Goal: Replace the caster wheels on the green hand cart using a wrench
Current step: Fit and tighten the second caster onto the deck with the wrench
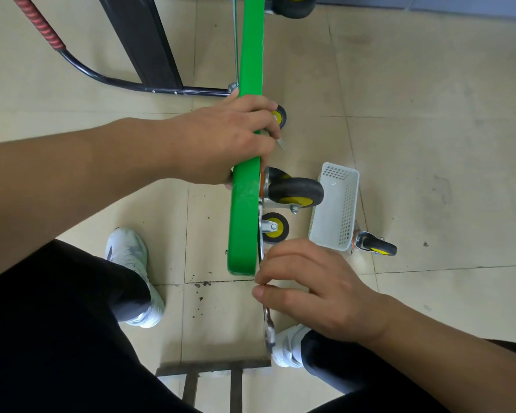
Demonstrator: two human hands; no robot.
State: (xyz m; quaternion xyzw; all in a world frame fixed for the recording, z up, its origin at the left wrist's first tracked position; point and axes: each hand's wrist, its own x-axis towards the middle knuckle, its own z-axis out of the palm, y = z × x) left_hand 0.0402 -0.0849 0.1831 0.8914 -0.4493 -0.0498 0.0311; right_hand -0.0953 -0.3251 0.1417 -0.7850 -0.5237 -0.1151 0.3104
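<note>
on the tiled floor (429, 144), the green hand cart (248, 222) stands tipped on its side, deck edge toward the camera, wheel side facing right. left hand (230, 138) is curled over the deck edge from above, fingers wrapped round to the wheel side, steadying it. a small bright sliver shows under those fingers; cannot tell what it is.

right hand (316, 290) sits lower down, thumb and fingers pinching the wrench (268, 323) partway along its shaft. wrench lies close against the deck's underside. its far end reaches up to the base plate of the mounted caster (295, 192), and its near end pokes out below the hand. whether the head is seated on a nut is hidden by the deck edge.

step in hand, as i read it: working a fastener at that caster's plate. loosening or tightening, cannot say which. next move likely calls for a firm swing of the wrench while the left hand braces, so the deck does not rock or tip.

loose caster (374, 247) lies on the floor just beside a white basket (337, 204), right of the deck, near the right hand but apart from it.
</note>
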